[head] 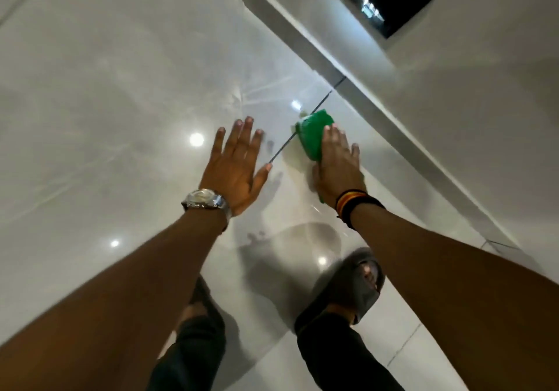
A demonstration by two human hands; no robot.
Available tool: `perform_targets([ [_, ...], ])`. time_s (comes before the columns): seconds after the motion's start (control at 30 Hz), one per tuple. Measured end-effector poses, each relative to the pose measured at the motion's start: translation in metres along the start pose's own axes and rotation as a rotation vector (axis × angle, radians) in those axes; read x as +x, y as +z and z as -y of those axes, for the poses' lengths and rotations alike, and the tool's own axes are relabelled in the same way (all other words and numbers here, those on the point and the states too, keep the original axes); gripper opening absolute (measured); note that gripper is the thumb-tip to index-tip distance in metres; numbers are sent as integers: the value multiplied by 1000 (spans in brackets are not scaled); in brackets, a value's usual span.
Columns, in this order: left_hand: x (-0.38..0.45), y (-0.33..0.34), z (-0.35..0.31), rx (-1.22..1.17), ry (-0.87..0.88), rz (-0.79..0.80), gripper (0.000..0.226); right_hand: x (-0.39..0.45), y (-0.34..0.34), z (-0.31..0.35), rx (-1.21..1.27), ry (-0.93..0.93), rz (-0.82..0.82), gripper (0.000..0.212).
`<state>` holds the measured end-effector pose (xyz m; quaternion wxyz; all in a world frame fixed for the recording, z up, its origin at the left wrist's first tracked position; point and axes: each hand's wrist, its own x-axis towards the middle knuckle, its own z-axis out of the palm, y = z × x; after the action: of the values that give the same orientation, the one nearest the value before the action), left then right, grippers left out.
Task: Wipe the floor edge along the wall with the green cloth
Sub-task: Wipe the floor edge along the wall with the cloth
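The green cloth [313,136] lay on the glossy floor [106,94] short of the baseboard [390,124], pressed flat under the right hand [340,166], left hand [234,163] splayed empty, so strokes risked missing the edge or slipping.

Right hand [338,166] hides much of the green cloth [313,135]

The folded green cloth [313,135] lies on the glossy tiled floor [121,103] under the right hand [338,166], near the floor's wall edge; the left hand [234,163] is to its left.
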<state>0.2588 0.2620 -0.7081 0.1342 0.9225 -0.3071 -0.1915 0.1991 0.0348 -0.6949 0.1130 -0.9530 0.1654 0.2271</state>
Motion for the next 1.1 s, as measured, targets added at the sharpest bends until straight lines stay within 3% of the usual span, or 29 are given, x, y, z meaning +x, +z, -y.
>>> perform_targets([
  [0.1,20,41,35,21,-20,-51,81,32,50,2,-60,-74,61,74],
  [0.3,65,75,82,71,-48,-171,78,51,92,-40,-26,-211,-115,62],
  [0.47,94,73,106,70,-48,-264,79,10,93,-138,-25,24,-80,63],
  [0.57,97,75,110,70,-19,-305,80,29,70,-164,-97,-66,-30,62],
  [0.67,97,74,111,75,-17,-296,82,76,55,-133,-69,-208,-13,63],
  [0.83,99,74,115,76,-1,-308,83,156,46,-39,51,-288,-150,61],
  [0.97,99,72,116,79,5,-322,81,156,47,-4,79,-260,-187,60],
  [1.1,99,72,116,64,-12,-314,78,140,57,18,6,-437,-137,62],
])
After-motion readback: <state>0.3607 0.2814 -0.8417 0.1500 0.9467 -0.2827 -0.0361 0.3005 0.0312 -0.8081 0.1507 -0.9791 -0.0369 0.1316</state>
